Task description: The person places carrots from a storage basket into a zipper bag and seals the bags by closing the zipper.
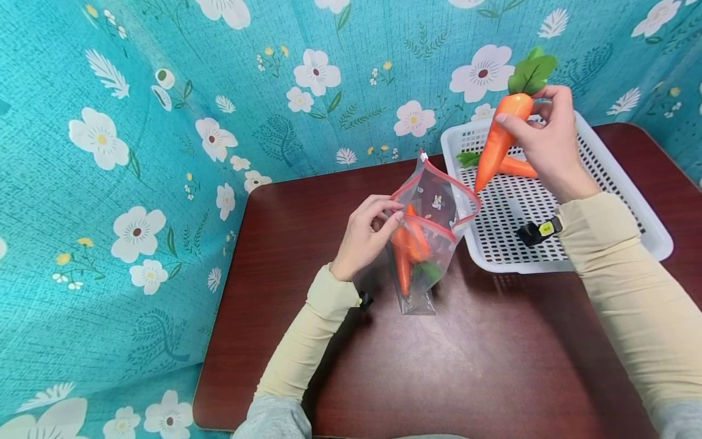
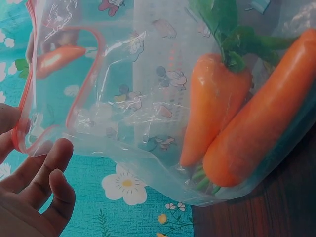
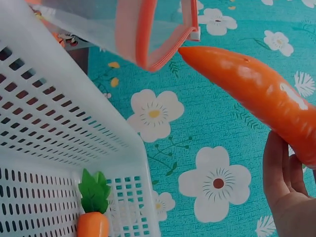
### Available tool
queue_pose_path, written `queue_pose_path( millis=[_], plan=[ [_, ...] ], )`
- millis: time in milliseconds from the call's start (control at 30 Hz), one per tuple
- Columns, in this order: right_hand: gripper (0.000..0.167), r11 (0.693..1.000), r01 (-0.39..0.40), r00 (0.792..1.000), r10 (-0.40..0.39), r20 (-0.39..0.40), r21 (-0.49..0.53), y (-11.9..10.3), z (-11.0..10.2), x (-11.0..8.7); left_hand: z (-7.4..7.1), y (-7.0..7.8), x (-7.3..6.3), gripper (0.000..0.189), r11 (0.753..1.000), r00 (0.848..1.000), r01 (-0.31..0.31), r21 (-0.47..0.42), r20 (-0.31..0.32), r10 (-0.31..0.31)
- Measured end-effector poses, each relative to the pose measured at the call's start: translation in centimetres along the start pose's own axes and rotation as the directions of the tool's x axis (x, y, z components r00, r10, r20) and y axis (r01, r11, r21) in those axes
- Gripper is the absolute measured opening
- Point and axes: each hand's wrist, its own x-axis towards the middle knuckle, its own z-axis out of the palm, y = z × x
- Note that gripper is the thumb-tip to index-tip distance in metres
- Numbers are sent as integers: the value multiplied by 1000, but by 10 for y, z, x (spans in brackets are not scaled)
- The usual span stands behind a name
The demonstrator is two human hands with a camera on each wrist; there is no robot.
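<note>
A clear zip bag [image 1: 433, 244] with a red closure strip stands on the table with its mouth spread wide. My left hand [image 1: 366, 228] pinches the bag's rim on the left side. Inside the bag are carrots [image 2: 217, 108] with green tops, seen through the plastic in the left wrist view. My right hand [image 1: 554, 137] holds another carrot [image 1: 501, 137] near its leafy end, tip pointing down toward the bag's opening. In the right wrist view that carrot's tip is close beside the red rim.
A white perforated basket [image 1: 622, 177] sits at the right of the dark red table [image 1: 307, 244], right beside the bag. One more carrot [image 1: 518, 166] with a green top lies in it. Behind the table hangs a turquoise flowered cloth [image 1: 307, 122].
</note>
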Motion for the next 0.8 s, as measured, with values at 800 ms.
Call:
queue_pose_path(
  millis=[800],
  plan=[
    [41, 1000, 13, 998, -12, 63, -27, -13, 29, -14, 1, -1, 3, 24, 1000, 1000, -8, -3, 4, 8]
  ],
)
